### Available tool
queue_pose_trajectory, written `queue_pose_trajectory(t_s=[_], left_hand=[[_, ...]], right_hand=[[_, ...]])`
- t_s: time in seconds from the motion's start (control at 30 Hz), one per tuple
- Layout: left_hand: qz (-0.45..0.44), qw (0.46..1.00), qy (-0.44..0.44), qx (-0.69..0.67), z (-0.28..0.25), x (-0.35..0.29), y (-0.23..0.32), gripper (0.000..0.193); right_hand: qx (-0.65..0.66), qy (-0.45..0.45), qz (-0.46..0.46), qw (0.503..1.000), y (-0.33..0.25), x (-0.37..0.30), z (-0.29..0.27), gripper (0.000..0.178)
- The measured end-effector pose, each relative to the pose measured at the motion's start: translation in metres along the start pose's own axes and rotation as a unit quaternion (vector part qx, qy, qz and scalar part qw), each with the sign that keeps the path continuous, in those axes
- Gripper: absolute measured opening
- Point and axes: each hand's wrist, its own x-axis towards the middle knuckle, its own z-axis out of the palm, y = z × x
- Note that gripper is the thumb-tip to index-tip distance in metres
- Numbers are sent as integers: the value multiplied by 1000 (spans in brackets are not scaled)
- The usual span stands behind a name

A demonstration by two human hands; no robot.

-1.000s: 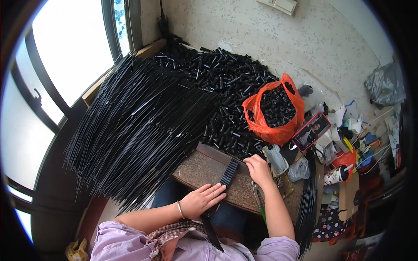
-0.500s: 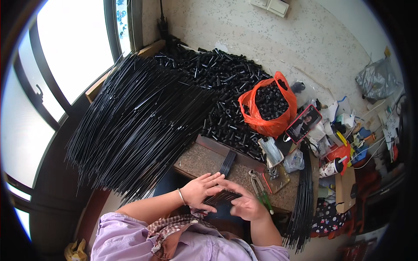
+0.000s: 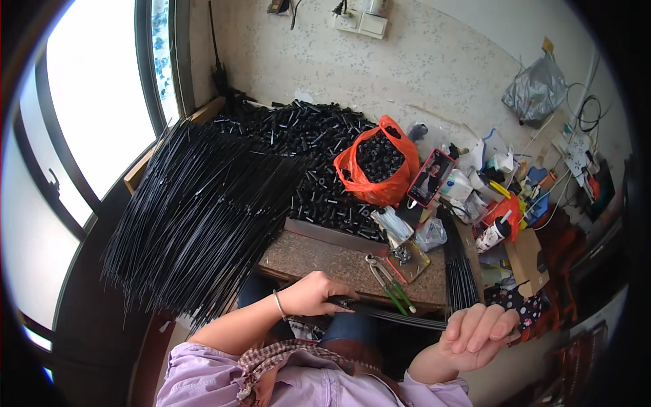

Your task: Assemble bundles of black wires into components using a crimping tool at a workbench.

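A bundle of thin black rods (image 3: pixel 400 315) stretches across my lap, just off the bench's front edge. My left hand (image 3: pixel 315 295) is closed around its left end, thumb on the near side. At the other end my right hand (image 3: pixel 475 336) has its fingers curled over the rods, and a short tip shows past it. A large fan of similar black rods (image 3: pixel 203 224) lies to the left, overhanging the bench (image 3: pixel 325 261). Beyond the bench top is a heap of short black tubes (image 3: pixel 285 132). Pincers with green handles (image 3: pixel 390 283) lie near the front edge.
An orange plastic bag (image 3: pixel 376 192) of small black parts stands by the tubes. Right of it are a propped phone (image 3: pixel 432 178), a patterned cup (image 3: pixel 491 234) and a cardboard box (image 3: pixel 525 261). More rods (image 3: pixel 463 281) hang over the bench's right edge. A metal strip (image 3: pixel 332 235) borders the heap.
The rods, earlier extending from my hands up onto the bench, now lie sideways across my lap. My right hand has moved far right and closed; my left has closed on the bundle. The view has shifted.
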Motion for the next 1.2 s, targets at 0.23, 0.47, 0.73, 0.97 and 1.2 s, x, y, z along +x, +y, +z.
queue_pose_trajectory(t_s=[0.23,0.47,0.73,0.97,1.2], left_hand=[[-120,965,177,-148,-3,-5,-10,14],[24,622,516,-588,18,29,-19,30],[-152,707,7,-691,50,5,19,73],[151,939,307,29,-48,31,27,51],[-97,960,181,-190,-36,40,-38,18]], right_hand=[[-379,-95,285,875,72,-39,-22,54],[117,433,414,792,169,-76,-60,60],[-74,367,98,922,122,21,-73,28],[-241,76,236,938,142,-44,-60,20],[-46,47,434,899,199,-123,-94,24]])
